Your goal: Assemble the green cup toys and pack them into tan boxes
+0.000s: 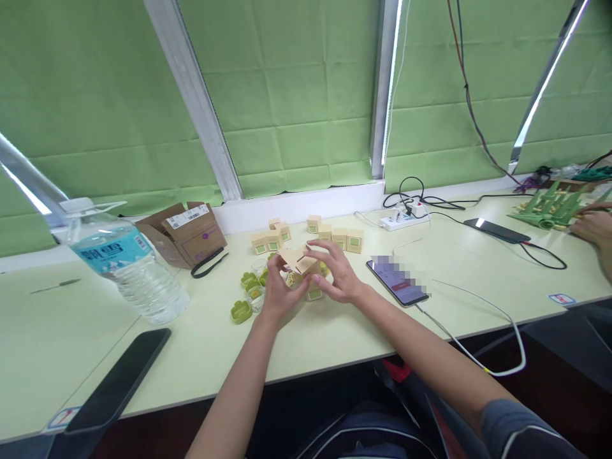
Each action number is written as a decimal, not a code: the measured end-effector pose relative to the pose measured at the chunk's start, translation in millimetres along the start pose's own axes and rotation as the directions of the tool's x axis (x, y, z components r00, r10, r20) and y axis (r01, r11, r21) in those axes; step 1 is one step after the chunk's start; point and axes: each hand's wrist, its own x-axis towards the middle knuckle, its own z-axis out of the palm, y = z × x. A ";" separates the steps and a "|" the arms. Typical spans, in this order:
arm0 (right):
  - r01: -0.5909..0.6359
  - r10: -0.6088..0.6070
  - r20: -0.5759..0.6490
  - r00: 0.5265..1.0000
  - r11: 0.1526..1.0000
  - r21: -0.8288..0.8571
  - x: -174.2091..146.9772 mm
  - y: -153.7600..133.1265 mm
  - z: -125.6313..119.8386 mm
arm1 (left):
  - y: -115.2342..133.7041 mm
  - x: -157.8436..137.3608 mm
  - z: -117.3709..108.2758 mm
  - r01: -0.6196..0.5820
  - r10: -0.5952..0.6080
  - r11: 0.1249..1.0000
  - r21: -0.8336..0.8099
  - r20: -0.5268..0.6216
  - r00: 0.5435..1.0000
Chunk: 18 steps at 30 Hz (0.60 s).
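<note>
Between my hands is a small beige paper box, held just above the table with its top flaps raised. My left hand grips its left side, fingers curled behind and thumb in front. My right hand holds it from the right, thumb near the front and fingers over the top. Below it, a similar box with a green label shows partly behind my thumbs. Left of my left hand lie green flower-shaped pieces and small clear cups. Several closed beige boxes stand behind.
A large water bottle, an open cardboard carton and a black phone are on the left. On the right are a cabled phone, a power strip, another phone and another person's hand beside green spiky parts.
</note>
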 end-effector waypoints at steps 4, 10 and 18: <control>-0.161 0.167 -0.090 0.982 0.985 0.065 -4.6 18.0 0.0 | -0.8 0.8 1.2 0.066 -0.065 0.998 0.014 -0.063 0.996; -0.356 0.356 0.021 0.934 0.934 0.032 -12.6 45.7 2.9 | 6.2 5.7 -0.7 0.152 -0.146 0.988 0.026 -0.162 0.976; -0.478 0.490 0.170 0.855 0.872 -0.109 -24.8 66.2 12.0 | 2.0 9.1 -3.3 0.223 -0.215 0.975 0.009 -0.230 0.949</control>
